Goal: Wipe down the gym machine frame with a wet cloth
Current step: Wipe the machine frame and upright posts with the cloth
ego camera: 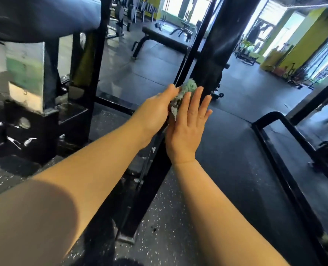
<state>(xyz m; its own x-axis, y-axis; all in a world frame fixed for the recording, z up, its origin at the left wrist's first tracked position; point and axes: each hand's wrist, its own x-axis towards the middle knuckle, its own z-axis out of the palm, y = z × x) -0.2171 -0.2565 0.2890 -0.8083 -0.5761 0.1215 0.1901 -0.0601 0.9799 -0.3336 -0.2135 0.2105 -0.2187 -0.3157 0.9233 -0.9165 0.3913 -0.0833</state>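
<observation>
Head view: both bare forearms reach forward onto one slanted black square-section steel frame tube [149, 179]; paint is glossy, with chips on the edge below the wrists.

Left hand [155, 110]: back of hand faces the camera, thumb laid along the top, fingers curled round the far side of the tube and out of sight. It grips the crumpled pale-green cloth [187, 90] against the tube. The cloth bunches out past the left thumb tip, ragged and wrinkled, with a greyer fold hanging between the two hands.

Right hand [186, 129]: flat, fingers straight and slightly spread, palm pressed on the near-right face of the tube. Its fingertips [198, 91] touch the cloth's lower edge. It holds nothing.

Left of the left hand: shiny, mirror-like rectangular metal block [25, 73] sits in a black box-section base, under a dark padded cushion [44, 16].

Right of the right hand: bent black round-tube rail [270, 116], well apart from it.

Beyond both hands: flat black padded bench [163, 37].

Under the forearms: black rubber floor with white speckle [169, 217], turning to smooth dark matting [226, 150] by the right hand.
</observation>
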